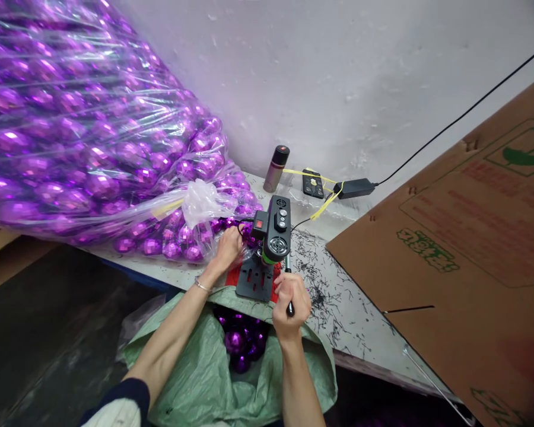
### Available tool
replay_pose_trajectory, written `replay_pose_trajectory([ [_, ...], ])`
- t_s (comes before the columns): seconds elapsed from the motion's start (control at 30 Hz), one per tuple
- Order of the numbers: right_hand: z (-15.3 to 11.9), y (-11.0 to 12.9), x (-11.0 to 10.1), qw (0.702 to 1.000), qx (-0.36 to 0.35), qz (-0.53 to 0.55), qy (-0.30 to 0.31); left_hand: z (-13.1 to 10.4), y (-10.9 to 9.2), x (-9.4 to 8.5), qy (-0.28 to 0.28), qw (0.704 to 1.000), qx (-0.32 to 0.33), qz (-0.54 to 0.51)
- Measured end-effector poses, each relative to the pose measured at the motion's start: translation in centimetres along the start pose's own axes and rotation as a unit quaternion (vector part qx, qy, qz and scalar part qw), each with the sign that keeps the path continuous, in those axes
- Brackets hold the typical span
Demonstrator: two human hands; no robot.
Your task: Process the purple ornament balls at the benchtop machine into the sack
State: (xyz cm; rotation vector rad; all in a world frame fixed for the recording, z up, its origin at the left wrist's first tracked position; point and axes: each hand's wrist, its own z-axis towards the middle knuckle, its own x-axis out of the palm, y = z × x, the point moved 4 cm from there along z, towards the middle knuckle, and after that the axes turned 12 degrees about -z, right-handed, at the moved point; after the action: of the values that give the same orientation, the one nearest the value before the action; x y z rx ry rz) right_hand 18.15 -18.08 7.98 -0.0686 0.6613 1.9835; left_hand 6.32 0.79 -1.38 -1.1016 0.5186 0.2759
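Note:
A small black bench machine [279, 224] with a red switch and round vents stands on the table, its slotted base plate [254, 279] toward me. My right hand [291, 299] is wrapped around the black-tipped handle [290, 308] of its lever. On the machine's left side, my left hand [230, 246] has its fingers drawn together beside shiny purple balls; what they pinch, if anything, is hidden. A clear plastic bag of purple faceted balls [102, 184] lies at the left. Below my hands hangs an open green sack [187, 362] with purple balls [240, 344] inside.
Small black scraps [315, 284] litter the white table right of the machine. Behind stand a dark-capped cylinder [276, 169], a phone-like device [312, 184] and a black power adapter [355, 188] with yellow ties. A large cardboard box [449, 237] fills the right side.

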Motion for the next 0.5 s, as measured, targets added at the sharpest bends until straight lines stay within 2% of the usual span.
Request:
replay_pose_trajectory([
  [0.1, -0.2, -0.1, 0.1, 1.000, 0.004, 0.003, 0.001, 1.5, -1.1, 0.5, 0.024, 1.000, -0.004, 0.009],
  [0.2, -0.5, -0.3, 0.2, 1.000, 0.009, 0.003, -0.002, 1.2, -1.8, 1.0, 0.058, 0.996, -0.064, 0.037],
  [0.33, -0.7, -0.4, 0.3, 1.000, 0.009, 0.004, -0.008, 0.8, -1.6, 1.5, 0.119, 0.983, -0.128, 0.062],
  [0.4, -0.7, -0.4, 0.4, 1.000, 0.007, 0.006, -0.010, 0.7, -1.3, 1.5, 0.123, 0.984, -0.123, 0.042],
  [0.5, -0.7, -0.5, 0.4, 1.000, 0.002, 0.008, -0.013, 0.2, -0.6, 1.4, 0.111, 0.987, -0.113, -0.042],
])
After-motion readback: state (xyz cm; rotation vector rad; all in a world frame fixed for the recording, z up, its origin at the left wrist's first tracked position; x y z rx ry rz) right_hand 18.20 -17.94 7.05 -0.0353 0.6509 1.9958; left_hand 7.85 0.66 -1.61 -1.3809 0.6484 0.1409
